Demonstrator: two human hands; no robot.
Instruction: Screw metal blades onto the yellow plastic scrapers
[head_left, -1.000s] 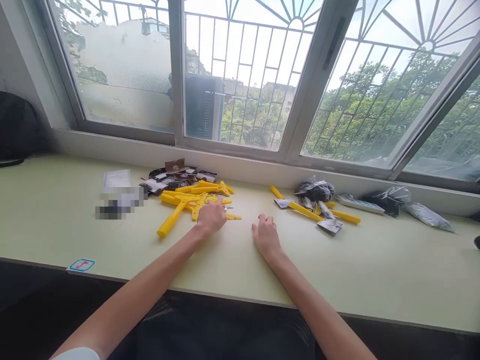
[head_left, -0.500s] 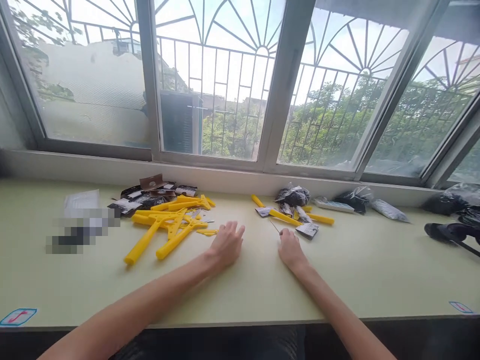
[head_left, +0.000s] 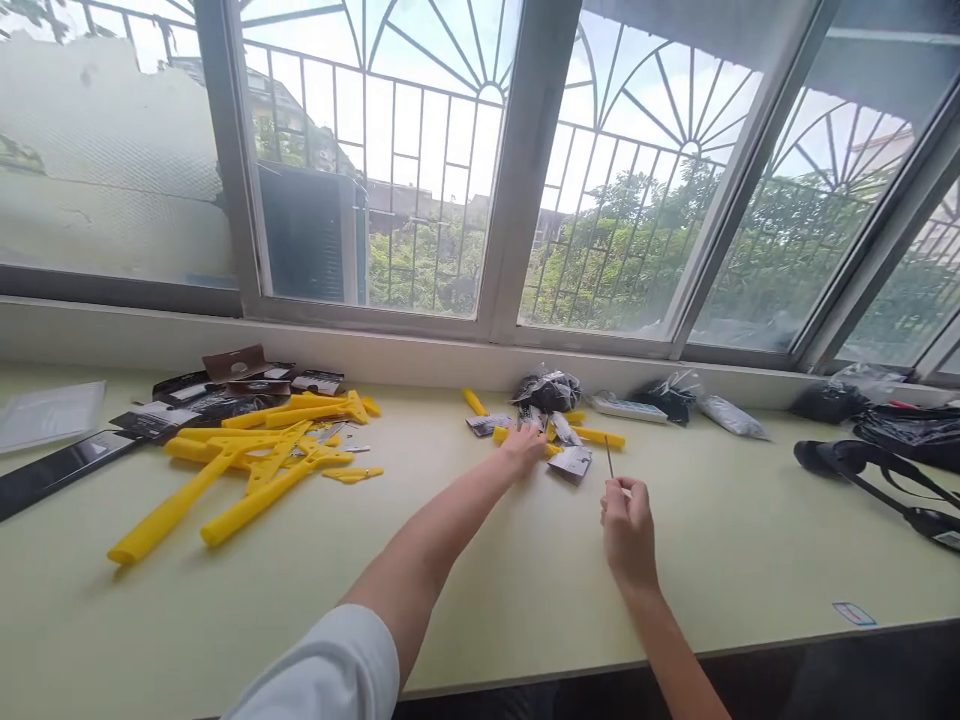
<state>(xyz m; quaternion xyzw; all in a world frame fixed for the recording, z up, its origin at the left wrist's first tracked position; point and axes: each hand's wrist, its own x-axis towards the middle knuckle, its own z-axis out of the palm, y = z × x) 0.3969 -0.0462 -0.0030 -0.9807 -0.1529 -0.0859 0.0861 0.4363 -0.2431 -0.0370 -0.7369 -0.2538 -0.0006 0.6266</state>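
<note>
My left hand (head_left: 523, 447) reaches across to the right-hand pile, fingers stretched over a yellow handle (head_left: 500, 434). Its fingertips are partly lost among the pieces there, so a grip on the handle does not show. Around it lie grey-and-white printed packets (head_left: 571, 463) and another yellow handle (head_left: 602, 438). Closed and raised a little to the right, my right hand (head_left: 628, 530) holds a thin metal rod (head_left: 609, 456) that points upward; its lower end is hidden in the fingers.
Several yellow scraper-like tools (head_left: 274, 490) are heaped on the left, beside small yellow pieces (head_left: 352, 475) and black packaging (head_left: 236, 395). Bagged dark items (head_left: 551, 388), a white packet (head_left: 733, 416) and a black strapped object (head_left: 862, 470) line the table's back and right. Windows rise behind.
My left hand has gone from beside the left heap to the right-hand pile. My right hand has moved right with the rod, now pointing more upright. The view has swung right.
</note>
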